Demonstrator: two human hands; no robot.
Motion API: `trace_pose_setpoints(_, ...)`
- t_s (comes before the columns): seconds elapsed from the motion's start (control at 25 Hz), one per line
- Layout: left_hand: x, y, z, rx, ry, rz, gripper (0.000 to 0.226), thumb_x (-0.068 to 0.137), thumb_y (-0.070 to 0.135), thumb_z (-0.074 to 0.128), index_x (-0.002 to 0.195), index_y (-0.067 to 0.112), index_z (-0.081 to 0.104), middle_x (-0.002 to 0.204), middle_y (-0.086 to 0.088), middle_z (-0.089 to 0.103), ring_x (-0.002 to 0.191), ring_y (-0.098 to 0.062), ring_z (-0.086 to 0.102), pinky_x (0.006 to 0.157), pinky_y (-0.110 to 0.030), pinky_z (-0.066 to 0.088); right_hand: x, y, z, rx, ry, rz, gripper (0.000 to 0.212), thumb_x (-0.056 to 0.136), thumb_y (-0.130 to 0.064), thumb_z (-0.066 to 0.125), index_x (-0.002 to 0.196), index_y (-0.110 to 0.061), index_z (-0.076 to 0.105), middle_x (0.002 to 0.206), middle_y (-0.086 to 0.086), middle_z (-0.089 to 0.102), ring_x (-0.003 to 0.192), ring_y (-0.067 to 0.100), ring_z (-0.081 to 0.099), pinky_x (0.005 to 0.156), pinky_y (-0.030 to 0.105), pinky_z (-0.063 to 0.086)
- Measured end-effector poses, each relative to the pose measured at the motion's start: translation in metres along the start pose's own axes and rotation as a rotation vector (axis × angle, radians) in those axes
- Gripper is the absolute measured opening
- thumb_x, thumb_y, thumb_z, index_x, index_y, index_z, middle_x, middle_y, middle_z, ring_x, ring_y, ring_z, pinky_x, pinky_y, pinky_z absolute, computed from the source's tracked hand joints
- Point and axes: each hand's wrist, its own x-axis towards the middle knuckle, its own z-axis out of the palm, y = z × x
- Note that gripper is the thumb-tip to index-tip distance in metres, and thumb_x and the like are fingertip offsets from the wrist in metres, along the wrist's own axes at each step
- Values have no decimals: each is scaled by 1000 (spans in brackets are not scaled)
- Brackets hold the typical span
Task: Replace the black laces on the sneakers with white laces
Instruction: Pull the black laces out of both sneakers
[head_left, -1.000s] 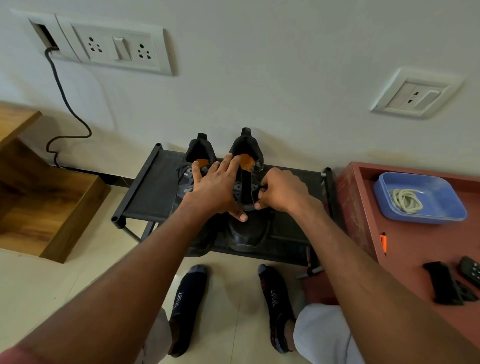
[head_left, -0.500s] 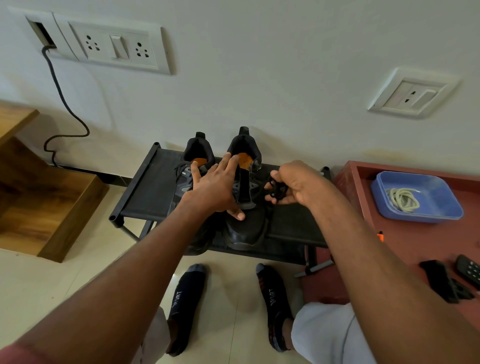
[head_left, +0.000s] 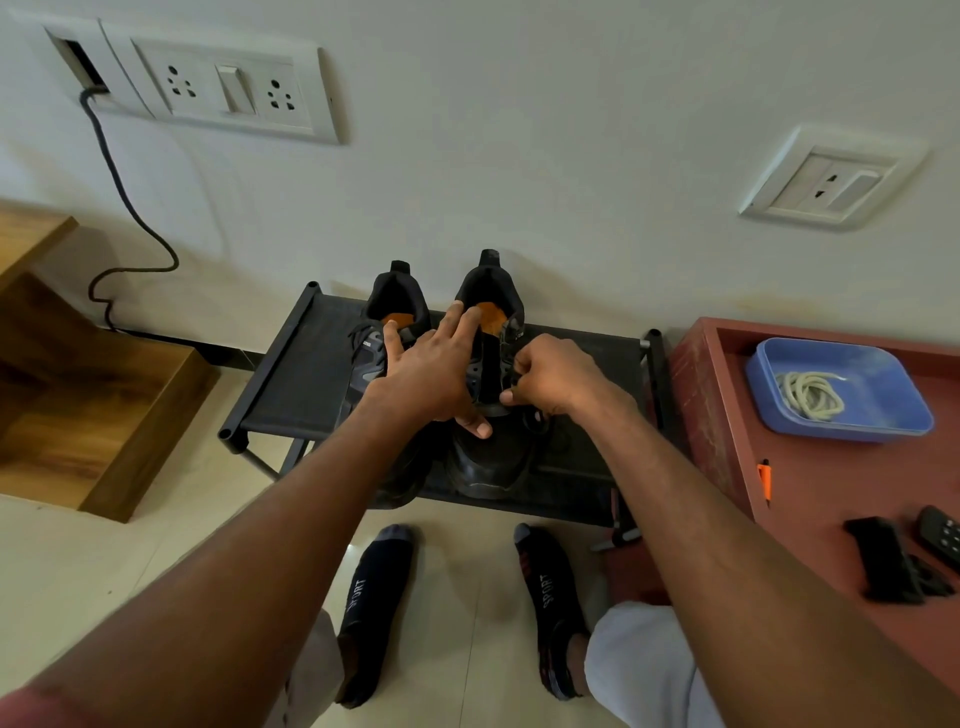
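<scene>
Sneakers (head_left: 488, 395), a black pair, stand side by side on a low dark rack (head_left: 306, 374) against the wall. On the nearer-to-right shoe the left hand (head_left: 431, 374) lies flat, fingers straight and spread, thumb pressing just below the tongue. Beside it, the right hand (head_left: 550, 376) has its fingers curled, pinching the black lace (head_left: 511, 364) at the eyelets. Well off to the right of that pinch, white laces (head_left: 810, 392) lie coiled in a blue tray (head_left: 883, 395).
</scene>
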Motion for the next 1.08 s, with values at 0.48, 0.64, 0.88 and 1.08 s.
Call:
trace_pose_setpoints(0.48,0,-1,0,-10,5,-1,150,58,54,97,164,25,-5,175,-1,-4,158,-30,21,117,-71,-13,-1,6,-7,255,3,18,21,85,-29,87,94,-23,69,95,1,72,89,22,71,79,43,65)
trace_pose_setpoints(0.64,-1,2,-1,1,-4,-6,149,58,54,96,164,26,-5,175,-2,-5,158,-30,22,120,-71,-11,2,3,-1,23,75,-1,31,82,-29,90,100,-13,71,93,6,73,86,26,73,87,45,62)
trace_pose_setpoints(0.88,-2,0,0,-17,8,-5,149,58,52,97,165,24,-4,175,-2,-4,159,-29,17,119,-71,-13,12,9,-4,466,49,239,11,101,-13,67,98,-3,63,103,18,71,70,25,72,64,36,65)
trace_pose_setpoints(1.08,2,-5,-4,-10,18,54,147,59,63,92,164,25,-4,175,-2,-1,161,-26,7,117,-70,-14,7,16,-18,688,104,269,15,101,-13,68,101,2,64,98,22,76,74,27,74,54,30,58)
